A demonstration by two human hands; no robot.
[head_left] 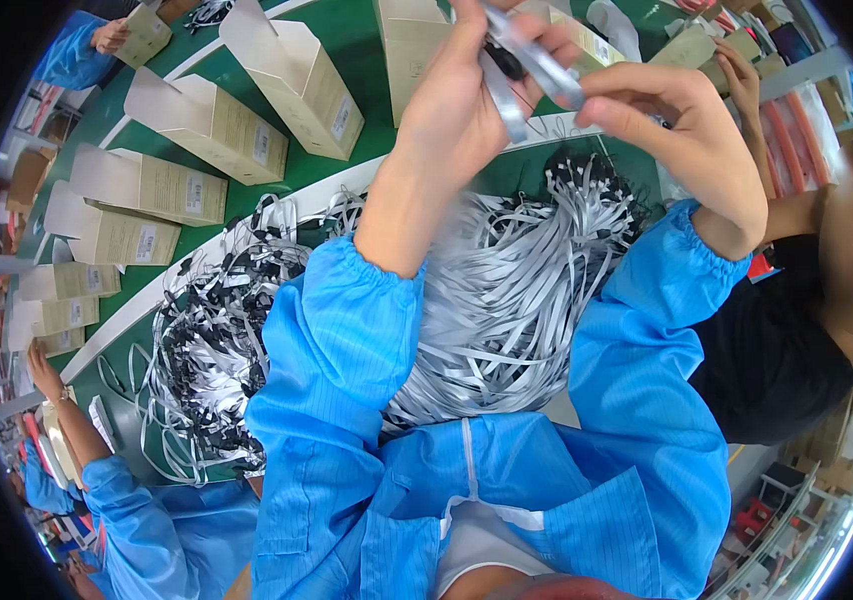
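Raised over the far side of the table, my left hand (462, 105) is closed around a folded grey lanyard (535, 62). A small black part shows between the lanyard's flat loops. To its right my right hand (672, 110) pinches the end of the same lanyard, thumb and fingertips together; thin dark cords show just below those fingers. Beneath my forearms lies a large heap of grey lanyards (507, 310) with black ends, close against my body. A second tangled pile of lanyards (212, 375) lies to the left.
Open cream cardboard boxes (237, 125) stand in a row along the green table (342, 30), beyond a pale raised strip (152, 300). Co-workers in blue sleeves (142, 510) are at the left and far left. A person in black (777, 360) is close on my right.
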